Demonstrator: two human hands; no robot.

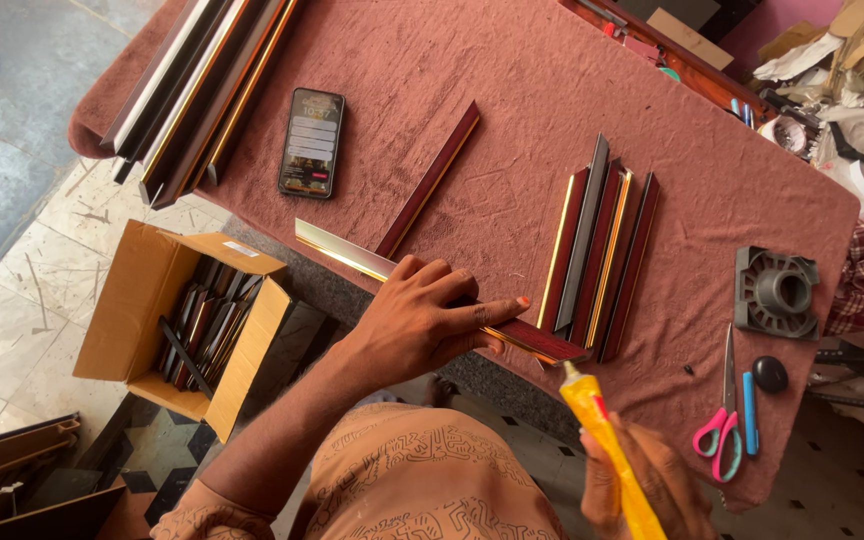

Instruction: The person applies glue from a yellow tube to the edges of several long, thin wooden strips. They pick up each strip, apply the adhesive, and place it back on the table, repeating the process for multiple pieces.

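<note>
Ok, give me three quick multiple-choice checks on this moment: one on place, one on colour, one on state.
1. Where is the phone?
A. in the cardboard box
B. on the cloth-covered table
C. on the floor

2. What colour are the scissors' handles?
A. pink
B. black
C. green

3. What is the left hand doing?
A. hanging free
B. holding scissors
C. pressing a frame strip down

Key: 1 B, it lies on the table; 2 A, pink loops show; 3 C, fingers rest along the strip while the right hand holds a yellow tube.
</note>
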